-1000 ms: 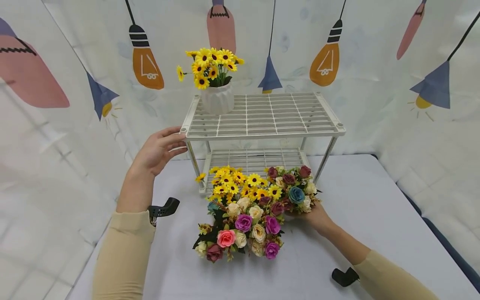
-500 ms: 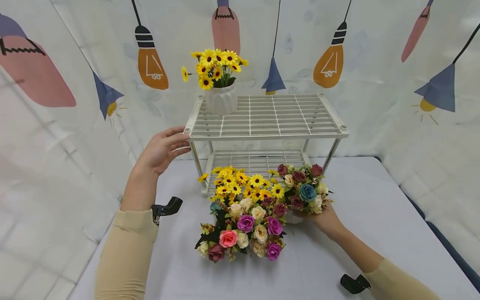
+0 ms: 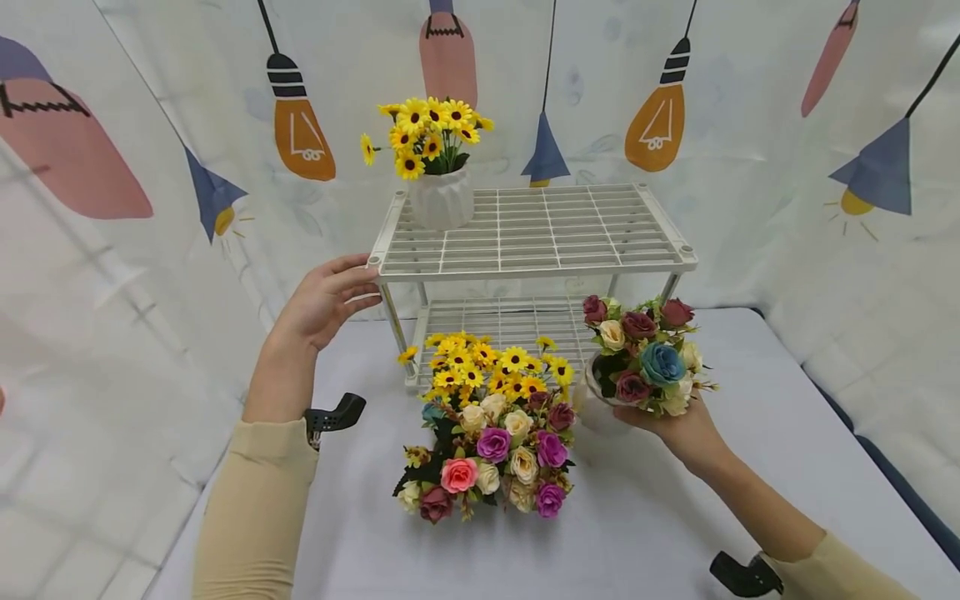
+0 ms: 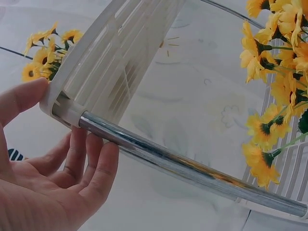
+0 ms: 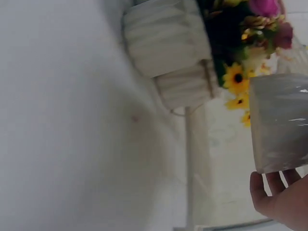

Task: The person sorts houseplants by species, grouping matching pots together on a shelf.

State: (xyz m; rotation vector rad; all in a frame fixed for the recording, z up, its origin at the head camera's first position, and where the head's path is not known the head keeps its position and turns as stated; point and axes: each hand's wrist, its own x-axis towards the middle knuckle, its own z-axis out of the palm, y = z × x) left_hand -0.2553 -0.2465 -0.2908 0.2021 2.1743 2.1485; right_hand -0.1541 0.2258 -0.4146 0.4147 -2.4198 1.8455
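Observation:
My left hand [image 3: 318, 304] holds the front left corner of a white two-tier wire shelf [image 3: 570, 233]. In the left wrist view its thumb lies on the plastic corner and its fingertips curl against the chrome leg [image 4: 163, 156]. My right hand [image 3: 686, 429] grips a pale flowerpot [image 3: 596, 408] filled with dark red, cream and blue roses [image 3: 652, 358]. That pot is tilted and raised in front of the shelf's right side. The right wrist view shows fingers [image 5: 275, 182] at the pot's base.
A white pot [image 3: 441, 204] of yellow daisies stands on the upper tier's left. Before the lower tier [image 3: 502, 317] are more yellow daisies [image 3: 465, 367] and mixed roses [image 3: 495, 450]. White pots [image 5: 168, 43] sit close together on the white table [image 3: 600, 542]. A printed curtain hangs behind.
My right hand has lifted the pot of roses and carried it to the right, away from the other flowers, tilting it. My left hand keeps its place at the shelf corner.

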